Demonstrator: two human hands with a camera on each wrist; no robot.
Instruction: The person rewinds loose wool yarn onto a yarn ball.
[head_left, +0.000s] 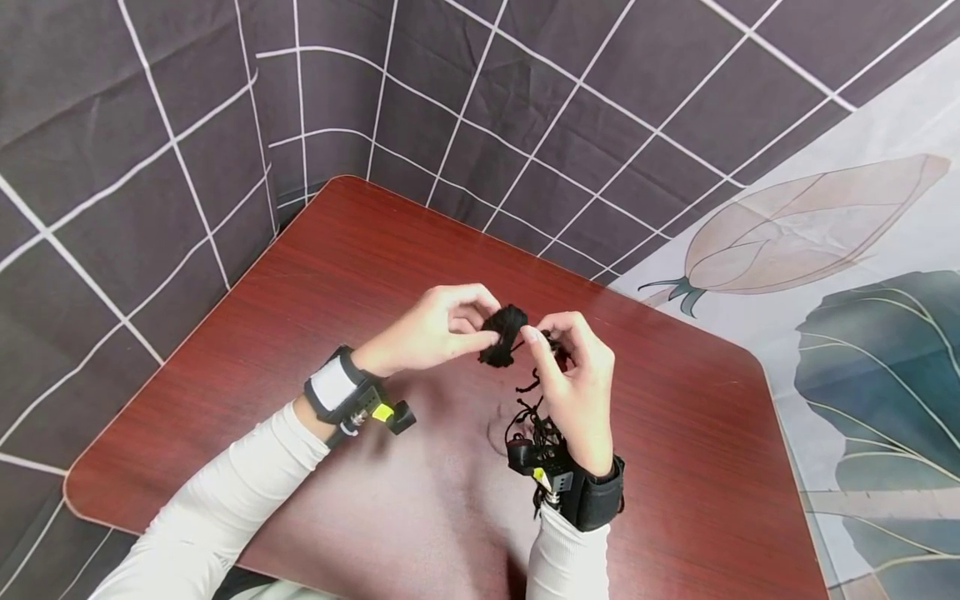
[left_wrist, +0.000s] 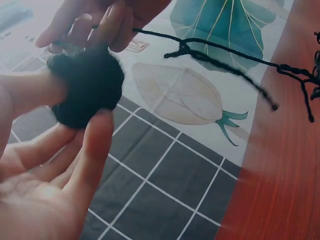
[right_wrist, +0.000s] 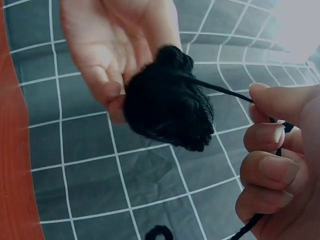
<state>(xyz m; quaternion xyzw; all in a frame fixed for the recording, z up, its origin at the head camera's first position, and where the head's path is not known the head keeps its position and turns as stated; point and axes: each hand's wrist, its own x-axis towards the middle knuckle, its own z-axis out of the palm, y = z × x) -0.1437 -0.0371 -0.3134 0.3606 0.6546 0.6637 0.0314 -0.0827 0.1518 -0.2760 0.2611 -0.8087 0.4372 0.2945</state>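
My left hand [head_left: 438,329] holds a small ball of black yarn [head_left: 503,335] between thumb and fingers, above the table. A single black strand [right_wrist: 220,89] runs from the ball to my right hand [head_left: 577,375], where thumb and index finger pinch it; the other fingers curl round its continuation. In the left wrist view the ball [left_wrist: 90,87] looks thick and rounded, with the left fingertips pressed to its sides. Knotted black cord [left_wrist: 225,62] with short loose ends trails from the right hand. More of it hangs in a tangle [head_left: 536,425] beside the right wrist.
A reddish-brown wooden table [head_left: 300,275] with rounded corners lies under both hands. Dark cloth with a white grid [head_left: 480,108] hangs behind and to the left. At the right is a pale cloth printed with leaves [head_left: 885,383]. Both wrists carry strapped cameras [head_left: 348,392].
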